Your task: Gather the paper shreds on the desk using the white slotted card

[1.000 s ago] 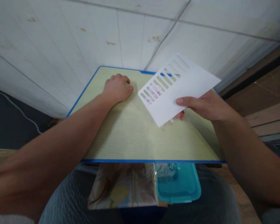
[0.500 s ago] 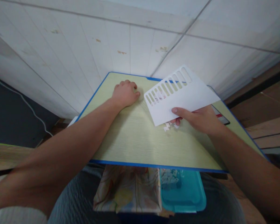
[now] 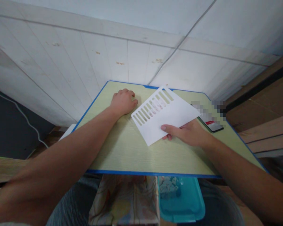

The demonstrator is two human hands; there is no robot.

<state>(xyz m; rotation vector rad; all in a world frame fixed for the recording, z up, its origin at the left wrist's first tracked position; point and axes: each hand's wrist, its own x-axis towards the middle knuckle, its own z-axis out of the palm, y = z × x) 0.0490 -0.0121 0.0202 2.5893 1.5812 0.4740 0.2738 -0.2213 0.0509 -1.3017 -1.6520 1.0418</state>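
My right hand [image 3: 191,131] grips a stiff white sheet [image 3: 160,121] by its near edge, thumb on top and fingers underneath. A row of long rounded slots is cut along the sheet's far left side. Through some slots I see small pale and reddish scraps [image 3: 158,108] on the table below. The sheet is tilted over the tabletop [image 3: 129,150]. My left hand [image 3: 123,102] rests on the table left of the sheet, fingers loosely bent and thumb apart, with nothing visible in it.
A phone-like device [image 3: 213,126], partly pixelated, lies at the table's right side. Below the front edge are a cloth-lined box [image 3: 124,201] and a turquoise plastic container [image 3: 184,204] with white pieces inside. A white panelled wall [image 3: 108,56] with a grey cable [image 3: 181,42] stands behind.
My right hand has brought the white sheet left and nearer, over the scraps that showed beside it before. My left hand stays on the table. The view has tilted up slightly.
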